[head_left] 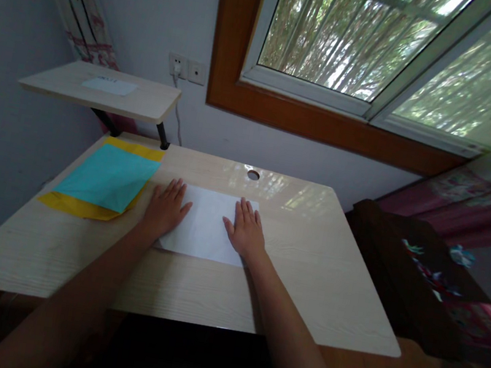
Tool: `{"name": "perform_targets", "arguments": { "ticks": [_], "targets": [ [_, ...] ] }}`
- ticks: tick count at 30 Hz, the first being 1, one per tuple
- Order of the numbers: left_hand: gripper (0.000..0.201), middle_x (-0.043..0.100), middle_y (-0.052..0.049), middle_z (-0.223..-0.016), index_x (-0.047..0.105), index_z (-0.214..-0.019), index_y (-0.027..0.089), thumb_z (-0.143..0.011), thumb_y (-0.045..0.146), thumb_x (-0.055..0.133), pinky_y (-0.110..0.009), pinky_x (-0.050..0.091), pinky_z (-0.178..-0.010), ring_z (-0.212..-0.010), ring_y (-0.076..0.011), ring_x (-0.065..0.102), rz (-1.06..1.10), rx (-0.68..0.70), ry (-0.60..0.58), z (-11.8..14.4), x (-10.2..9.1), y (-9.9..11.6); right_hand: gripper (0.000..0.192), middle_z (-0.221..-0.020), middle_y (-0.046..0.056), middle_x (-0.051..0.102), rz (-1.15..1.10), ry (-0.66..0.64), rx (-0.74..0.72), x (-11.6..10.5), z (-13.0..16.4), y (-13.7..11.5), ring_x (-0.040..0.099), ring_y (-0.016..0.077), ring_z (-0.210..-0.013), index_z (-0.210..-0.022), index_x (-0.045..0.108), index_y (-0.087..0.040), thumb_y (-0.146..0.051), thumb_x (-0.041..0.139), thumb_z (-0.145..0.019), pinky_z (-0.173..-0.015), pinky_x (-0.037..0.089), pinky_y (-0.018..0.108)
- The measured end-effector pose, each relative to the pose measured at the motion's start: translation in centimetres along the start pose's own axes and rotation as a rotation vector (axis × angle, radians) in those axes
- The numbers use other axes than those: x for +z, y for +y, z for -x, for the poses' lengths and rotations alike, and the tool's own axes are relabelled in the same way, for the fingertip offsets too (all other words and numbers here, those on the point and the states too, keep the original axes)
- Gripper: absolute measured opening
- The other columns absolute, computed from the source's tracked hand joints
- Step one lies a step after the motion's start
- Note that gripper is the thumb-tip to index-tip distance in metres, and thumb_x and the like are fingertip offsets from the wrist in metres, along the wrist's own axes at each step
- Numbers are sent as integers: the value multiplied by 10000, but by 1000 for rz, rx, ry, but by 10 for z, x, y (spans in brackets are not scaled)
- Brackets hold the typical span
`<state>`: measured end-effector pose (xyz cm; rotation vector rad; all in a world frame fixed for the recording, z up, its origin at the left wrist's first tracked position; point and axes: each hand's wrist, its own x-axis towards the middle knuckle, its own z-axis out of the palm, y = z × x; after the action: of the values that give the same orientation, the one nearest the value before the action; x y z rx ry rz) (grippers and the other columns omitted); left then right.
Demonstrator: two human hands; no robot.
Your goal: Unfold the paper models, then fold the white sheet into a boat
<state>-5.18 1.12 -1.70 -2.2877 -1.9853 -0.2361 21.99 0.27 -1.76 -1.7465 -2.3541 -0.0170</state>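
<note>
Perhaps uneven pushing by the left hand [166,209] and right hand [247,229], flat and apart on the paper [205,227] between the front and back edges of the counter [306,274], could crease it.

The white sheet [205,227] is smooth, matt paper, the desktop [320,270] glossy and wood-grained, the window surround [329,124] smooth wood, and the dimly lit cabinet [383,255] perhaps wood.

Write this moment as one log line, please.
white paper: on desk; left hand: on its left edge; right hand: on its right edge; blue sheet: atop yellow sheet
</note>
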Motion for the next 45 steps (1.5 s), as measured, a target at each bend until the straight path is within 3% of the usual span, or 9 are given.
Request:
{"name": "perform_targets", "arguments": {
  "ticks": [10, 14, 18, 21, 24, 28, 33, 45],
  "targets": [
    [623, 304, -120, -1659, 358, -1575, 132, -1035, 421, 245, -586, 201, -1240, -1547, -318, 247, -12, -71, -10, 9, 0, -30, 697, -1666, 153, 242, 18, 4, 28, -1, 11, 22, 228, 301, -1555, -1585, 315, -90, -538, 321, -1051, -1252, 181, 529],
    [604, 308, -172, -1651, 397, -1546, 90, -1021, 369, 296, -592, 292, -1205, -1527, -349, 294, 8, -136, -15, 15, -7, -27, 686, -1666, 152, 248, 20, 23, 25, 0, 12, 22, 233, 303, -1553, -1587, 309, -92, -522, 331, -1053, -1249, 183, 531],
    [606, 256, -187, -1667, 345, -1564, 62, -986, 246, 337, -618, 274, -1205, -1551, -358, 219, 8, -104, 74, 19, -27, 7, 678, -1665, 161, 252, 18, 39, 15, 1, 13, 22, 232, 304, -1553, -1587, 309, -96, -515, 335, -1053, -1246, 179, 539],
    [585, 312, -135, -1658, 386, -1554, 107, -983, 229, 350, -593, 197, -1249, -1560, -314, 211, 70, 74, 50, 21, -36, 49, 677, -1663, 163, 256, 23, 39, 14, 1, 13, 22, 233, 306, -1552, -1583, 318, -94, -516, 333, -1054, -1246, 175, 538],
    [553, 341, -104, -1649, 434, -1533, 140, -1014, 309, 344, -558, 193, -1263, -1557, -292, 229, 143, 222, -10, 24, -33, 89, 675, -1662, 156, 261, 32, 41, 16, 1, 15, 22, 236, 307, -1551, -1583, 317, -93, -515, 332, -1056, -1247, 174, 540],
    [562, 349, -100, -1644, 436, -1533, 152, -1033, 382, 324, -540, 195, -1266, -1551, -273, 252, 184, 205, -20, 20, -15, 112, 665, -1663, 151, 258, 40, 51, 15, 0, 20, 23, 240, 306, -1550, -1586, 312, -96, -500, 336, -1058, -1246, 175, 547],
    [595, 317, -115, -1655, 404, -1552, 162, -1034, 444, 329, -530, 163, -1269, -1554, -268, 243, 164, 155, 39, 7, -3, 98, 672, -1663, 154, 256, 35, 38, 29, -3, 24, 24, 246, 299, -1550, -1586, 314, -100, -506, 340, -1052, -1246, 183, 544],
    [597, 337, -181, -1637, 418, -1527, 91, -1028, 410, 338, -489, 207, -1255, -1535, -293, 290, 53, 60, 42, 6, 1, 26, 664, -1665, 151, 252, 36, 21, 57, -6, 28, 25, 224, 292, -1557, -1578, 330, -98, -504, 331, -1052, -1251, 158, 552]
  ]
}}
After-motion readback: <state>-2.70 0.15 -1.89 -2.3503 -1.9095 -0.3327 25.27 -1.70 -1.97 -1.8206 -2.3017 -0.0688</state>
